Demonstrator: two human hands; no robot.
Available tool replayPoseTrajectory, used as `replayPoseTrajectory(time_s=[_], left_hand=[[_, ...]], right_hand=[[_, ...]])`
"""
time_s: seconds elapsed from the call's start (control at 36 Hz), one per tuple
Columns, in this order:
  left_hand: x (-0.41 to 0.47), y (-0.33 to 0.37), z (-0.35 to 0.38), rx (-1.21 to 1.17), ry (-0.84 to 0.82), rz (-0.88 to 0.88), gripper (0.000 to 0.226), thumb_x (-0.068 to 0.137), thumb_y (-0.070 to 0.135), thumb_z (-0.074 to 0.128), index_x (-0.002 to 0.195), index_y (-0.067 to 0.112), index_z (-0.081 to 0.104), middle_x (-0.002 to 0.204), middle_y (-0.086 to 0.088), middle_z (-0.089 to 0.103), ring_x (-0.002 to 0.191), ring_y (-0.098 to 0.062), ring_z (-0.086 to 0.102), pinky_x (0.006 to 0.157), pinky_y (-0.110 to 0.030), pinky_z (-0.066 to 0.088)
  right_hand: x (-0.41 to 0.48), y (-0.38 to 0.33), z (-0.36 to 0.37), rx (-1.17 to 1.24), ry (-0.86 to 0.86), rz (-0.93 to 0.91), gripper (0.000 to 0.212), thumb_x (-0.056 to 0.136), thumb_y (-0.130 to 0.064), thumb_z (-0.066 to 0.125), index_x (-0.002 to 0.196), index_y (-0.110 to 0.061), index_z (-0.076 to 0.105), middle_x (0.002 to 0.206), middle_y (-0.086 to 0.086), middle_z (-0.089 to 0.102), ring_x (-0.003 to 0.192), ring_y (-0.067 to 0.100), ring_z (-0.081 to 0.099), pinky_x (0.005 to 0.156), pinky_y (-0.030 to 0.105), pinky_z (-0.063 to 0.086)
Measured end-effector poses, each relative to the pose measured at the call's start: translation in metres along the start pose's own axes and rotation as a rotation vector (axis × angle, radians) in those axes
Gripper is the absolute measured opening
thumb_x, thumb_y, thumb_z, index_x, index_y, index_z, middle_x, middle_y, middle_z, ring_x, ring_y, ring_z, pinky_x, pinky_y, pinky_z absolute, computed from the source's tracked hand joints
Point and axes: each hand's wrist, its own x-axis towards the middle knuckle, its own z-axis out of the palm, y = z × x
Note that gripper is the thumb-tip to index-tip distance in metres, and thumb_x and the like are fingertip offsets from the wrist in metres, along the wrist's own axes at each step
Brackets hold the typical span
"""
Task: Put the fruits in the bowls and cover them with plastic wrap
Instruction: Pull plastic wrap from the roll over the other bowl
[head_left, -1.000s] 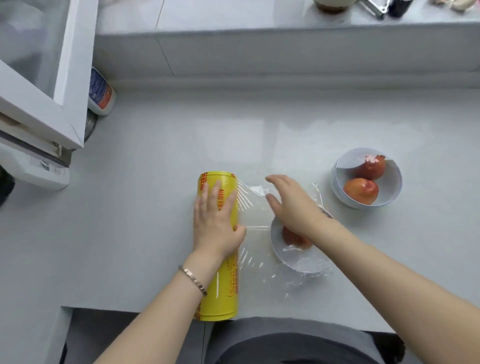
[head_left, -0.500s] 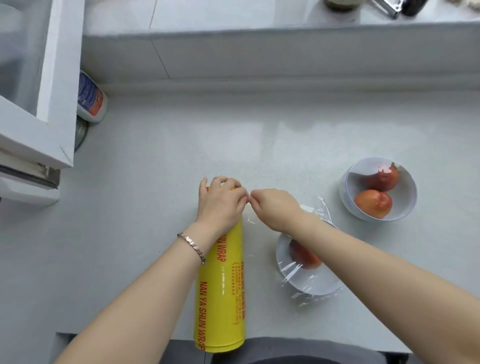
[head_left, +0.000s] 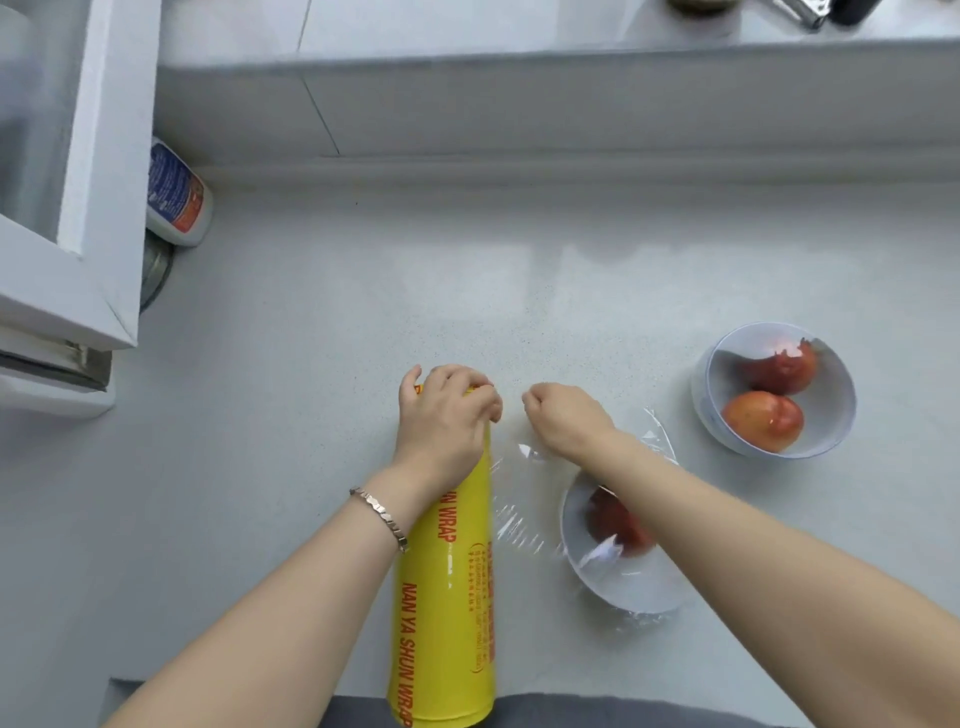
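The left hand (head_left: 447, 415) gripped the far end of the yellow plastic wrap roll (head_left: 452, 597), pinning it to the counter (head_left: 311, 364) at the near edge, probably so the film (head_left: 519, 525) could tear against it. The right hand (head_left: 566, 421), fingers curled, seemed to pinch the film's far edge just beside the roll. The film lay stretched over the near bowl (head_left: 623, 592), which held one red fruit (head_left: 618, 519). The far bowl (head_left: 717, 374), with two fruits, sat toward the right edge.

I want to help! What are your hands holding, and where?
Left hand grips the yellow roll at its far end; right hand apparently pinches the clear film at its far edge.
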Motion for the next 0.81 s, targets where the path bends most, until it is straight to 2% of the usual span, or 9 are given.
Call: replayPoseTrajectory(time_s=[0.11, 0.25, 0.33, 0.39, 0.44, 0.53, 0.64, 0.72, 0.81], left_hand=[[-0.002, -0.005, -0.008, -0.108, 0.024, -0.047, 0.040, 0.083, 0.039, 0.026, 0.074, 0.022, 0.061, 0.106, 0.010, 0.063, 0.110, -0.014, 0.048, 0.109, -0.043, 0.015], [-0.008, -0.020, -0.016, -0.150, 0.050, -0.040, 0.034, 0.076, 0.048, 0.043, 0.088, 0.021, 0.062, 0.109, 0.004, 0.063, 0.110, -0.019, 0.049, 0.103, -0.055, 0.030], [-0.014, -0.019, -0.018, -0.152, 0.086, -0.157, 0.055, 0.073, 0.050, 0.049, 0.118, 0.019, 0.055, 0.126, -0.006, 0.052, 0.120, -0.027, 0.043, 0.107, -0.049, 0.028], [-0.021, -0.009, -0.018, -0.213, 0.097, -0.368, 0.068, 0.077, 0.046, 0.062, 0.135, 0.020, 0.040, 0.139, -0.010, 0.036, 0.131, -0.029, 0.030, 0.109, -0.043, 0.024], [-0.030, 0.002, -0.017, -0.309, 0.079, -0.601, 0.084, 0.077, 0.047, 0.068, 0.143, 0.021, 0.023, 0.145, -0.011, 0.026, 0.134, -0.029, 0.025, 0.108, -0.042, 0.027], [-0.040, 0.005, -0.015, -0.405, 0.044, -0.758, 0.096, 0.072, 0.057, 0.068, 0.145, 0.027, 0.013, 0.143, -0.012, 0.034, 0.129, -0.031, 0.038, 0.101, -0.044, 0.038], [-0.039, -0.001, -0.015, -0.539, 0.060, -0.824, 0.093, 0.068, 0.057, 0.072, 0.141, 0.024, 0.024, 0.135, -0.008, 0.048, 0.115, -0.029, 0.053, 0.093, -0.043, 0.048], [-0.041, 0.001, -0.013, -0.575, 0.069, -0.808, 0.087, 0.069, 0.052, 0.074, 0.140, 0.024, 0.031, 0.131, -0.004, 0.053, 0.111, -0.025, 0.055, 0.090, -0.037, 0.048], [-0.041, 0.003, -0.010, -0.566, 0.071, -0.813, 0.087, 0.069, 0.052, 0.073, 0.140, 0.025, 0.031, 0.130, -0.004, 0.054, 0.112, -0.026, 0.055, 0.092, -0.041, 0.049]], right_hand=[[-0.004, -0.007, -0.013, 0.373, -0.173, -0.096, 0.036, 0.096, -0.024, 0.038, 0.067, -0.019, 0.058, 0.066, -0.002, 0.057, 0.068, 0.015, 0.054, 0.070, 0.027, 0.037], [-0.016, -0.012, -0.030, 0.888, -0.251, 0.027, 0.029, 0.090, -0.013, 0.038, 0.078, -0.014, 0.064, 0.065, -0.004, 0.069, 0.070, 0.008, 0.065, 0.074, 0.023, 0.043], [-0.026, -0.014, -0.027, 0.708, -0.163, -0.029, 0.023, 0.088, -0.016, 0.048, 0.104, -0.010, 0.063, 0.090, 0.000, 0.070, 0.086, 0.010, 0.064, 0.082, 0.027, 0.042], [-0.035, -0.017, -0.017, 0.456, -0.162, -0.108, 0.042, 0.085, -0.026, 0.059, 0.126, -0.016, 0.052, 0.120, 0.005, 0.059, 0.110, 0.015, 0.056, 0.095, 0.028, 0.040], [-0.041, -0.023, -0.005, 0.286, -0.170, -0.193, 0.052, 0.083, -0.034, 0.062, 0.131, -0.018, 0.047, 0.130, 0.008, 0.053, 0.121, 0.018, 0.050, 0.100, 0.029, 0.037], [-0.041, -0.031, 0.009, 0.226, -0.181, -0.219, 0.052, 0.085, -0.038, 0.059, 0.128, -0.012, 0.046, 0.122, 0.009, 0.058, 0.114, 0.021, 0.053, 0.088, 0.028, 0.040], [-0.040, -0.031, 0.012, 0.145, -0.155, -0.237, 0.035, 0.089, -0.035, 0.056, 0.109, -0.007, 0.057, 0.105, 0.010, 0.062, 0.099, 0.024, 0.055, 0.071, 0.026, 0.033], [-0.045, -0.030, 0.012, 0.089, -0.156, -0.297, 0.025, 0.092, -0.030, 0.051, 0.088, -0.007, 0.061, 0.075, 0.003, 0.054, 0.078, 0.021, 0.048, 0.060, 0.029, 0.029], [-0.049, -0.028, 0.016, 0.069, -0.100, -0.315, 0.033, 0.093, -0.027, 0.045, 0.064, -0.013, 0.050, 0.069, 0.003, 0.047, 0.074, 0.024, 0.049, 0.063, 0.032, 0.037]])
